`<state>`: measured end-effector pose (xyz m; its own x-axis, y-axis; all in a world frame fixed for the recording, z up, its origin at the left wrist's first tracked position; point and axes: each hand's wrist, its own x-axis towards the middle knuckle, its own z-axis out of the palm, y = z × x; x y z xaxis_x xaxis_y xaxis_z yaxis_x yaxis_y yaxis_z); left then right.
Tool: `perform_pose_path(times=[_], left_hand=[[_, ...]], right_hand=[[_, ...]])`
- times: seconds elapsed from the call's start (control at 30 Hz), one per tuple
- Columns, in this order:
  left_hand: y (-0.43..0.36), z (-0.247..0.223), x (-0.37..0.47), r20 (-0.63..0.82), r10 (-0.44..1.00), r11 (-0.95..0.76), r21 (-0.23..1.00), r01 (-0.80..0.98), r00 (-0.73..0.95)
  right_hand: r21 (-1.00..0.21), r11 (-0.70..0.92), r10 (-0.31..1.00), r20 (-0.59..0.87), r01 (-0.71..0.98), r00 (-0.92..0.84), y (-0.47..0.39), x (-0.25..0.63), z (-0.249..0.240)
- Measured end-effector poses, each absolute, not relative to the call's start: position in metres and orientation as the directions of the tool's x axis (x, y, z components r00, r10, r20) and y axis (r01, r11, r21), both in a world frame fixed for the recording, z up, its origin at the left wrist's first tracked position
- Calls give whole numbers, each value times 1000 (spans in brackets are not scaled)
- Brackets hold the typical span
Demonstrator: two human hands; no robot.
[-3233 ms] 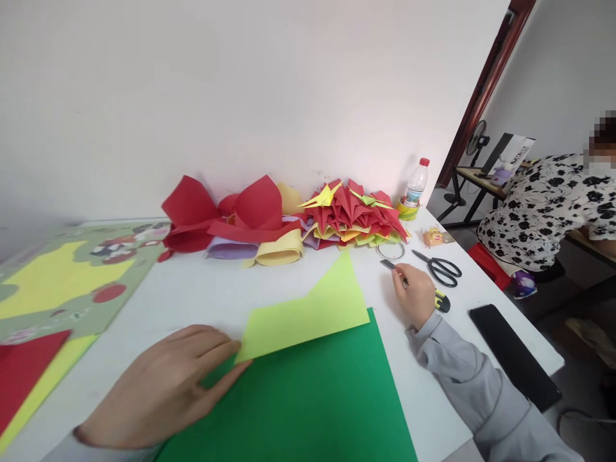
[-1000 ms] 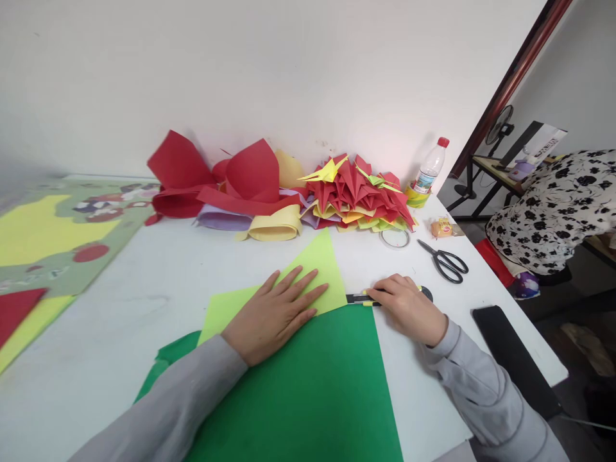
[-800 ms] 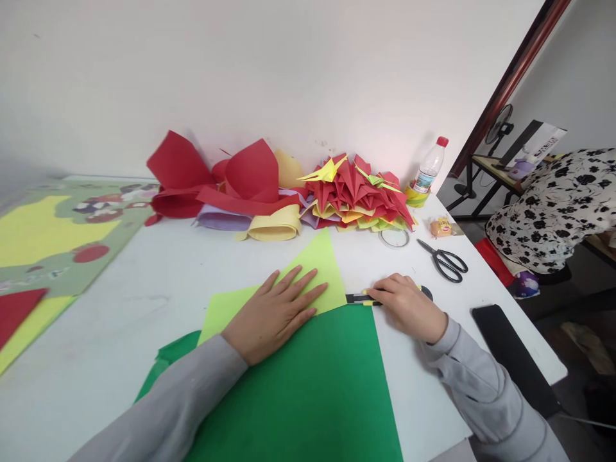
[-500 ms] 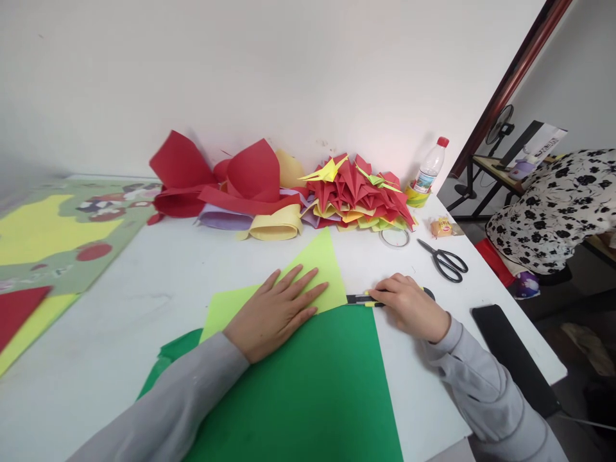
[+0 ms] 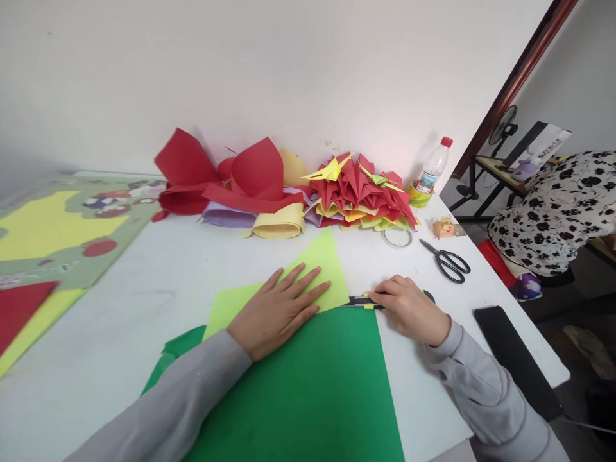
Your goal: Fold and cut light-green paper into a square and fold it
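Observation:
My left hand (image 5: 282, 311) lies flat with spread fingers on a folded lime-yellow sheet of paper (image 5: 328, 266), whose top comes to a point. Beneath that sheet is a large green sheet of paper (image 5: 308, 391), partly covered by my left sleeve. In my right hand (image 5: 411, 308) is a utility knife (image 5: 359, 301), black with yellow parts. Its blade end points left and meets the right edge of the lime sheet, just above the green sheet's top edge. My right fingers are wrapped around the handle, part of which they hide.
Black scissors (image 5: 447, 262), a roll of tape (image 5: 397, 237) and a wrapped snack (image 5: 443, 227) lie to the right. Behind stand a bottle (image 5: 431, 168), folded red paper stars (image 5: 360, 189) and rolled paper pieces (image 5: 255, 173). A black flat object (image 5: 514, 359) lies near the right edge.
The knife's blade end has shifted slightly left at the lime sheet's right edge. My left hand stays flat on the paper. The whole view has shifted a little.

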<state>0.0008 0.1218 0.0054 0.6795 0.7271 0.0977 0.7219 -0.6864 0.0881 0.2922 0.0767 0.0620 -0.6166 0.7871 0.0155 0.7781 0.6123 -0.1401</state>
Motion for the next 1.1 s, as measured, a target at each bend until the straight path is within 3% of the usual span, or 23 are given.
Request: perform_pose_path(times=[1.1], left_hand=[[120, 7, 3, 78, 733, -680, 80, 729, 675]], right_hand=[[-45, 663, 747, 103, 748, -656, 68, 275, 50]])
